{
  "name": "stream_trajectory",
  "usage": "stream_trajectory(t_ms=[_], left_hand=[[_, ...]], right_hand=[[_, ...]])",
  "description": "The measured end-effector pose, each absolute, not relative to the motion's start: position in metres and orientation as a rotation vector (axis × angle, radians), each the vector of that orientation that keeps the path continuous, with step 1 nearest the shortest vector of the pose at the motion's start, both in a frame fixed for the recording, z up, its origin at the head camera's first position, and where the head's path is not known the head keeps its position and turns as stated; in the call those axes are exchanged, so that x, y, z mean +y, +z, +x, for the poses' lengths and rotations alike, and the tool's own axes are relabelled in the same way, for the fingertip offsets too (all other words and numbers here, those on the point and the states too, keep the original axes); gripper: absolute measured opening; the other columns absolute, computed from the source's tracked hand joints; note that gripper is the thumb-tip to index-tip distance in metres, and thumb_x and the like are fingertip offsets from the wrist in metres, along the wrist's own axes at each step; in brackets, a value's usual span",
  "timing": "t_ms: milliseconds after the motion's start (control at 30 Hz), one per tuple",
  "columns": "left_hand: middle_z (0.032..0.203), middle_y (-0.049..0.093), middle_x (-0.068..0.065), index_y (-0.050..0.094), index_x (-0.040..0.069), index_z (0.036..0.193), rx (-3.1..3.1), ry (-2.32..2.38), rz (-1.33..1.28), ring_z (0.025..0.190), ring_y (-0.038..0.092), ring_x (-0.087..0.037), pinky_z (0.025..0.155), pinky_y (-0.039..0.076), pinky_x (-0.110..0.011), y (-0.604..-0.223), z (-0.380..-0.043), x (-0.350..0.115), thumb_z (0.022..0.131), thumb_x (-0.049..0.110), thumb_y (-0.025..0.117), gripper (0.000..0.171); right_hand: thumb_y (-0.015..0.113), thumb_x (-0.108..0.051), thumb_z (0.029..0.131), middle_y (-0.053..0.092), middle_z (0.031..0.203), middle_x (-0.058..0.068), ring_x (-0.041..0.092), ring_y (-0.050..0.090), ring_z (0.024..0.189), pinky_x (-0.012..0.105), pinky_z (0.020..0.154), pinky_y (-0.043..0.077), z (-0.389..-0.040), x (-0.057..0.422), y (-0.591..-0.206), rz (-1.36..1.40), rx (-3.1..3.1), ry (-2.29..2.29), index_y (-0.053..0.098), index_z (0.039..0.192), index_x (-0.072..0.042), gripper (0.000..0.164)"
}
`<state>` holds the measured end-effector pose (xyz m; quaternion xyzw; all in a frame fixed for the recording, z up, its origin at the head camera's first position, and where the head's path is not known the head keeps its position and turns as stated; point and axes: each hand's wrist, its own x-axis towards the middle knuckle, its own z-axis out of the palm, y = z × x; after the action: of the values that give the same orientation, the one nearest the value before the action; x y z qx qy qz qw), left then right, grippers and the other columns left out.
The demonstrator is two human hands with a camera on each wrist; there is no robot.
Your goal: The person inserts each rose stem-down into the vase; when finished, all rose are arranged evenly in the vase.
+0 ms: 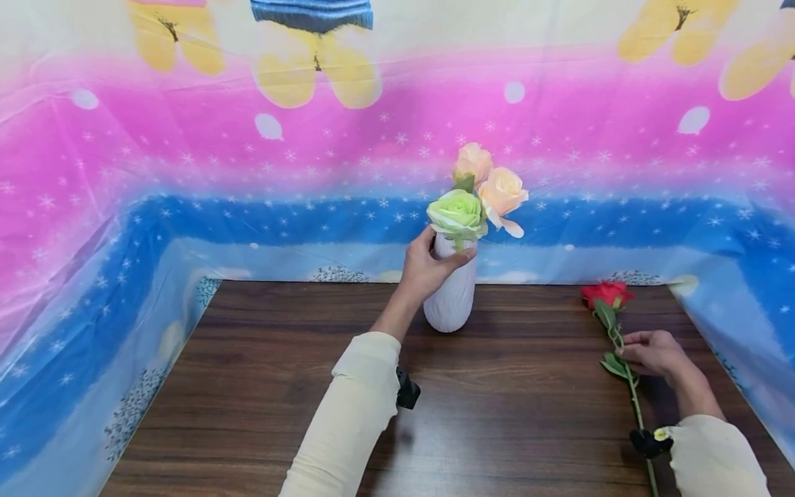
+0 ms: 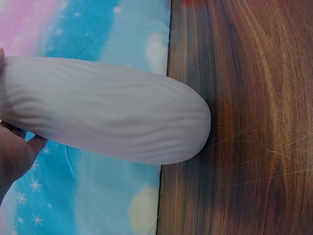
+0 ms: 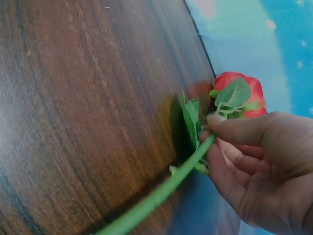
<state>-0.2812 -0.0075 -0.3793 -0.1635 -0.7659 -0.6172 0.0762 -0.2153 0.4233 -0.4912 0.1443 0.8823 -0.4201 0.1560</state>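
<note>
A white vase (image 1: 448,297) with a rippled surface stands on the dark wooden table, holding a green rose (image 1: 458,212) and two peach roses (image 1: 502,192). My left hand (image 1: 431,266) grips the vase around its neck, just under the green bloom. The left wrist view shows the vase's body (image 2: 112,112) and its rounded base, while most of the hand is out of frame. On the right, my right hand (image 1: 653,352) pinches the green stem of a red rose (image 1: 607,295) between thumb and fingers, among the leaves (image 3: 234,93). The stem's lower end runs toward the table's front.
The wooden table (image 1: 248,386) reaches back to a pink and blue patterned cloth (image 1: 348,166), which hangs behind it and along both sides. Dark wrist cameras (image 1: 406,388) sit at the cuffs of the cream sleeves.
</note>
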Motion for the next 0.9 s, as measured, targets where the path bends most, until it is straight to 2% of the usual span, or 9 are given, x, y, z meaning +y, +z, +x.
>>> stream_trajectory(t_ms=[133,267,467,667,733,833,900], left_hand=[[0.133,0.065,-0.010,0.056,0.014,0.138,-2.293,-1.855,-0.488,0.120,0.066,-0.027,0.102,0.055,-0.045,-0.378,-0.281,-0.008,0.087,0.026,0.082,0.059],[0.133,0.064,-0.010,0.056,0.013,0.138,-2.293,-1.850,-0.490,0.121,0.066,-0.027,0.102,0.055,-0.045,-0.378,-0.281,-0.008,0.086,0.026,0.083,0.059],[0.132,0.065,-0.011,0.057,0.012,0.137,-2.290,-1.853,-0.490,0.120,0.066,-0.027,0.102,0.055,-0.044,-0.378,-0.281,-0.008,0.087,0.024,0.082,0.058],[0.134,0.064,-0.010,0.056,0.013,0.138,-2.292,-1.849,-0.499,0.122,0.065,-0.027,0.103,0.055,-0.045,-0.377,-0.279,-0.007,0.087,0.024,0.082,0.058],[0.134,0.064,-0.010,0.056,0.014,0.138,-2.292,-1.852,-0.502,0.122,0.065,-0.027,0.103,0.054,-0.045,-0.377,-0.279,-0.007,0.087,0.024,0.082,0.058],[0.133,0.064,-0.010,0.056,0.014,0.138,-2.295,-1.848,-0.502,0.122,0.065,-0.027,0.104,0.054,-0.045,-0.378,-0.280,-0.007,0.088,0.025,0.082,0.058],[0.133,0.064,-0.010,0.056,0.014,0.138,-2.299,-1.842,-0.504,0.122,0.065,-0.027,0.104,0.054,-0.045,-0.378,-0.280,-0.007,0.088,0.025,0.081,0.058]], right_hand=[[0.064,-0.013,0.100,0.075,0.095,-0.004,-0.003,0.067,0.079,0.030,0.075,0.063,-0.212,0.422,-0.489,0.335,2.541,-1.302,0.044,0.138,0.021,0.055],[0.063,-0.013,0.101,0.074,0.089,-0.015,-0.009,0.066,0.079,0.026,0.074,0.062,-0.210,0.414,-0.483,0.303,2.567,-1.401,0.042,0.141,0.019,0.056],[0.064,-0.015,0.101,0.065,0.086,-0.026,-0.009,0.067,0.079,0.022,0.074,0.061,-0.209,0.398,-0.470,0.265,2.636,-1.503,0.040,0.144,0.018,0.059],[0.066,-0.016,0.099,0.065,0.083,-0.032,-0.008,0.069,0.077,0.021,0.069,0.061,-0.209,0.383,-0.449,0.193,2.682,-1.630,0.046,0.140,0.013,0.054],[0.067,-0.017,0.099,0.066,0.083,-0.032,-0.007,0.070,0.077,0.021,0.067,0.061,-0.209,0.378,-0.442,0.161,2.699,-1.668,0.053,0.134,0.004,0.043],[0.068,-0.016,0.098,0.067,0.085,-0.030,-0.007,0.070,0.077,0.019,0.066,0.060,-0.208,0.370,-0.431,0.115,2.726,-1.742,0.059,0.122,-0.017,0.026],[0.069,-0.013,0.097,0.069,0.086,-0.028,-0.007,0.071,0.077,0.018,0.066,0.060,-0.207,0.364,-0.424,0.085,2.703,-1.842,0.059,0.116,-0.028,0.026]])
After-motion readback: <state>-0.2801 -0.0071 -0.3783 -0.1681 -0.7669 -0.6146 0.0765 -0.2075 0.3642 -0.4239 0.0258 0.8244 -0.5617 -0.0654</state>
